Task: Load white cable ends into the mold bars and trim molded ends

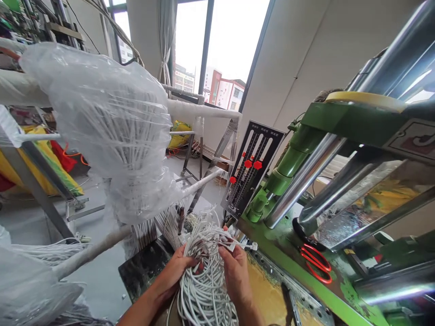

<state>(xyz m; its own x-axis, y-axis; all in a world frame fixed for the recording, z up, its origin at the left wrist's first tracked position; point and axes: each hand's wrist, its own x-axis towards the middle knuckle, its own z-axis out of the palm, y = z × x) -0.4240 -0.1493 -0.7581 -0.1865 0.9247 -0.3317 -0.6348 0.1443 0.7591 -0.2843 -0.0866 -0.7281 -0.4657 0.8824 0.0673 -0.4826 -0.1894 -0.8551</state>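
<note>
A thick bundle of white cables (207,290) fills the space between my hands, with loops hanging down toward me. My left hand (181,267) is wrapped around the bundle's left side, its thumb lying across the strands. On the right side, the thumb and fingers of my right hand (234,260) pinch one of the cables near a white connector (253,246). More white ends stick out at the top of the bundle. Some of my fingers are hidden behind the strands.
At right stands a green press machine (288,167) with chrome columns; red-handled scissors (316,262) lie on its bed. A plastic-wrapped cable bunch (125,131) hangs on a padded rack (204,108) at left. A black slotted panel (253,167) stands ahead.
</note>
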